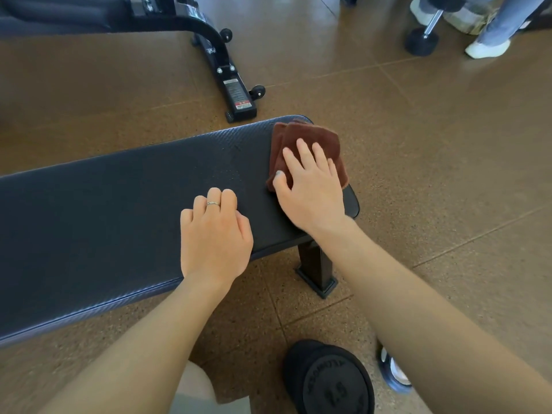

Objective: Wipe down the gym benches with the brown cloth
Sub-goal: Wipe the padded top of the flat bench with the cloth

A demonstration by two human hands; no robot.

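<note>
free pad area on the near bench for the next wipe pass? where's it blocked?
Bare pad on the bench runs from the left hand to the frame's left edge. The right end is crowded: right hand presses the brown cloth there, the left hand resting just beside.

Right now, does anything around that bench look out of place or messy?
A faint dusty smudge marks the bench pad just left of the brown cloth, apparently unwiped. A weight plate lies loose on the floor near the person's feet, a possible trip hazard. Nothing looks spilled or broken.
</note>
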